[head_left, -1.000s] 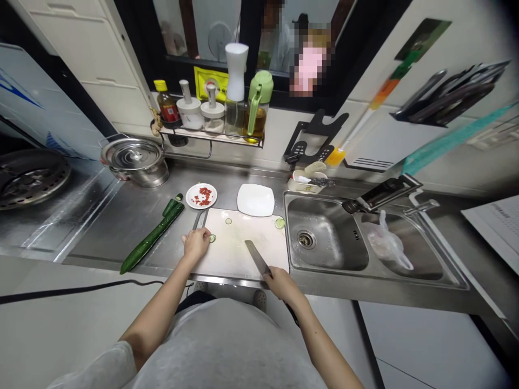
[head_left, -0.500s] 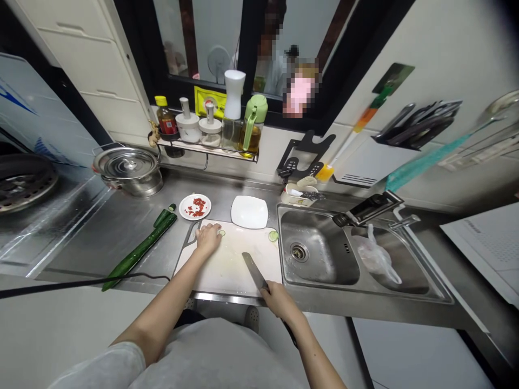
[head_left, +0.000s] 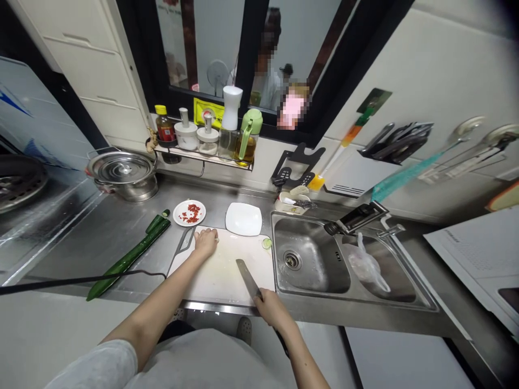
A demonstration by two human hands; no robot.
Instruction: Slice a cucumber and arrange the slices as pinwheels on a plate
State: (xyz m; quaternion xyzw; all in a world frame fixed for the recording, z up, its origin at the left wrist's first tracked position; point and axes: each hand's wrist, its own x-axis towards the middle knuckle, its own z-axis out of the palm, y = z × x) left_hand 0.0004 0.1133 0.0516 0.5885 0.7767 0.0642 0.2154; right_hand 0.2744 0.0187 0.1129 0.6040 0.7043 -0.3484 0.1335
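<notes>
On the white cutting board (head_left: 203, 283), my left hand (head_left: 206, 243) rests near the top edge, fingers curled down on a small cucumber slice (head_left: 217, 240) that is mostly hidden under the fingertips. My right hand (head_left: 270, 307) grips a kitchen knife (head_left: 247, 278) by its dark handle. Its blade lies low over the right part of the board, pointing away from me. Other cucumber slices (head_left: 266, 243) lie at the board's upper right corner. Left of the board are a long cucumber (head_left: 130, 256) and a shorter cut piece (head_left: 153, 224).
Behind the board stand a plate of chopped red bits (head_left: 199, 219) and a white square plate (head_left: 243, 220). A double sink (head_left: 312, 292) is on the right, with a plastic bag (head_left: 367, 265) in it. A lidded steel pot (head_left: 140, 190) stands left. A black cable (head_left: 101, 279) crosses the counter.
My left hand has shifted slightly right, and its fingers now cover most of the cucumber slice that lay beside them. The knife stays in my right hand. The view has turned a little.
</notes>
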